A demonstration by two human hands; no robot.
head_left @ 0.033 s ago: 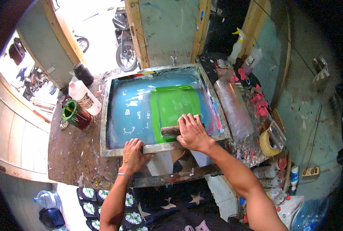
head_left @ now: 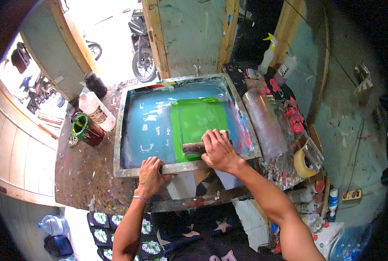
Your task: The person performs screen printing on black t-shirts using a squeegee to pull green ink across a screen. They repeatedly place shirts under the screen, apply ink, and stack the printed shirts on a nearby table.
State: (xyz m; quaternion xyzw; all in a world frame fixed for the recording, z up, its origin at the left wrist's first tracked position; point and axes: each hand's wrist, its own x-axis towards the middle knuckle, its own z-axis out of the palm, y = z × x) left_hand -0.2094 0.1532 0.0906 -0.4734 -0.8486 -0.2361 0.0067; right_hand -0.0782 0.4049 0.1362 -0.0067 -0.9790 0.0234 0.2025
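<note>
A metal-framed printing screen (head_left: 120, 130) with blue mesh lies on the paint-spattered table. Bright green ink (head_left: 198, 117) covers the mesh's right half. My right hand (head_left: 220, 150) is closed on a wooden-handled squeegee (head_left: 193, 148) at the near end of the green patch. My left hand (head_left: 150, 174) presses down on the frame's near edge, fingers wrapped over the rail.
A green-stained ink can (head_left: 85, 129) and a white jug (head_left: 97, 111) stand left of the frame. A clear plastic roll (head_left: 265, 124), pink rags (head_left: 295, 119), a tape roll (head_left: 303, 163) and spray bottles (head_left: 268, 54) crowd the right. Printed black shirts (head_left: 146, 228) lie below the table. A motorcycle (head_left: 142, 56) stands beyond.
</note>
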